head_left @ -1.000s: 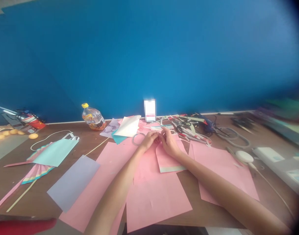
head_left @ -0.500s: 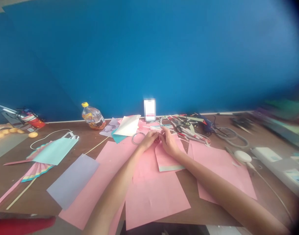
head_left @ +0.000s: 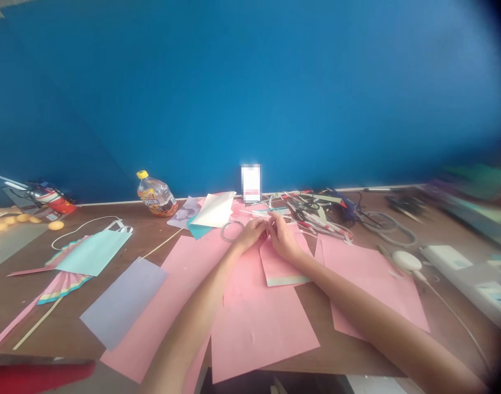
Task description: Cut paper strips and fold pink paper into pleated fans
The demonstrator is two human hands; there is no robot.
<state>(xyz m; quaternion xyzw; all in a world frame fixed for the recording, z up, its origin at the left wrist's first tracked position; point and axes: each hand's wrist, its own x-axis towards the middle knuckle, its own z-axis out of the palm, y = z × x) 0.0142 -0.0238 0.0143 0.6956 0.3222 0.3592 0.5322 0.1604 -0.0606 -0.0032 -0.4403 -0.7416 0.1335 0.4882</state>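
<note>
My left hand (head_left: 252, 234) and my right hand (head_left: 282, 236) meet above the middle of the table, fingertips pinched together. Between them is the far edge of a pink paper (head_left: 280, 268) with a pale striped band along its near side. Just where the fingers grip is partly hidden by the hands. Beneath lies a larger pink sheet (head_left: 262, 334), flat on the table. Close to the left hand rests a grey ring, perhaps a tape roll (head_left: 232, 231).
More pink sheets (head_left: 373, 290) flank the hands. Paper strips (head_left: 312, 216) lie jumbled behind. A phone (head_left: 251, 183) stands against the blue wall. A drink bottle (head_left: 157, 196), a mauve sheet (head_left: 123, 303) and a pleated paper fan (head_left: 64, 284) are left; a power strip (head_left: 472, 273) is right.
Both hands stay almost in place, with only slight finger movement at the pink paper. The view has shifted very slightly.
</note>
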